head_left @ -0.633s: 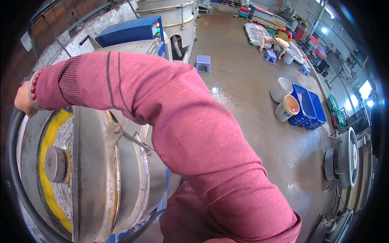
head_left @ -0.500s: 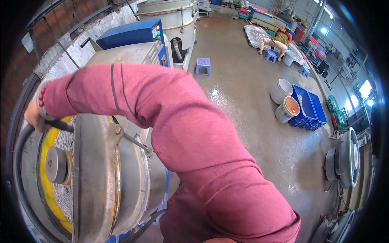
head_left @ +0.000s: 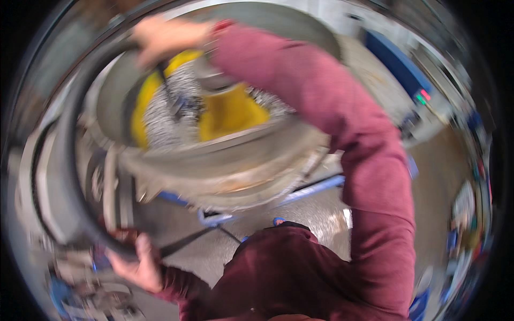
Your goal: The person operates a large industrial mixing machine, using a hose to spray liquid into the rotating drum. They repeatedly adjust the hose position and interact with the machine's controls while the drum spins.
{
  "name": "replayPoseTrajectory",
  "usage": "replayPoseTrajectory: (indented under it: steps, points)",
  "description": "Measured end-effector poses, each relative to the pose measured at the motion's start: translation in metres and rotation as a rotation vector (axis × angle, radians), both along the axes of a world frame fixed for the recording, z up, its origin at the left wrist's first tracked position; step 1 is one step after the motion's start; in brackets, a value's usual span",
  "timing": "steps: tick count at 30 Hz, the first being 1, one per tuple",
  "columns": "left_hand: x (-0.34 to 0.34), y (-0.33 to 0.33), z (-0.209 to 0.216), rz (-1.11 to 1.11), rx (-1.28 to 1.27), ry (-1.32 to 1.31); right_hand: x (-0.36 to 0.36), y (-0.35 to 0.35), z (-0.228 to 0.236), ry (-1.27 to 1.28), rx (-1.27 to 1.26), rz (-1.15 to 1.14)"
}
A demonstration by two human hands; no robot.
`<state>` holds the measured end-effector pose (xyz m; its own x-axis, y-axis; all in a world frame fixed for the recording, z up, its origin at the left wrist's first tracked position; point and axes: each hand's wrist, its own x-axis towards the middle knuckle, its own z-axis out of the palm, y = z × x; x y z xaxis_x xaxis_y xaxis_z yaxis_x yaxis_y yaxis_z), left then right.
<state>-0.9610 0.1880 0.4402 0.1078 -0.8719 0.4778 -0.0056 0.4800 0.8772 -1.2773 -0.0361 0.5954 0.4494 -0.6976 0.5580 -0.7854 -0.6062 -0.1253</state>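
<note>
A thick dark grey hose (head_left: 69, 155) arcs down the left side between my two hands. My right hand (head_left: 160, 38), blurred by motion, grips its upper part over the left rim of a large round metal tub. Lower left, my left hand (head_left: 140, 267) holds the hose from below with the thumb raised. Inside the tub (head_left: 316, 32) is a yellow inner wall, with many small silvery pieces (head_left: 174, 120) lying around a central grey post (head_left: 211, 72). Beneath my right hand a thin dark shape reaches toward the pieces; I cannot tell what it is.
A blue box with lit red and green buttons (head_left: 399, 64) stands beyond the tub to the right. Blue framing (head_left: 316, 187) runs under the tub. The hose trails over the wet floor (head_left: 187, 273) near my feet. Blurred equipment lies at the lower left.
My view has swung left and down onto the tub. My left hand has come into sight on the hose. My right hand still holds the hose, now above the tub's left side.
</note>
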Motion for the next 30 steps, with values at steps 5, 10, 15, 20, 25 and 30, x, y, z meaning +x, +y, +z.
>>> replayPoseTrajectory:
  steps: [5, 10, 15, 20, 25, 30]
  points:
    - [-0.023, 0.011, -0.004, 0.150, 0.003, -0.058, 0.010, 0.015, 0.046, 0.003, -0.287, -0.065]
    - [-0.044, 0.004, 0.005, 0.126, -0.008, -0.130, -0.015, 0.029, 0.074, 0.090, -0.365, -0.195]
    - [-0.075, -0.006, 0.009, -0.074, 0.026, -0.069, -0.066, 0.056, 0.089, 0.195, -0.374, -0.425]
    - [-0.100, -0.010, 0.020, -0.259, -0.006, -0.038, -0.117, 0.109, 0.092, 0.305, -0.269, -0.611]
    - [-0.103, -0.001, 0.032, -0.265, -0.017, -0.068, -0.140, 0.148, 0.080, 0.316, -0.347, -0.361]
    - [-0.080, 0.017, 0.035, -0.089, -0.021, 0.053, -0.106, 0.163, 0.073, -0.090, 0.687, -0.517]
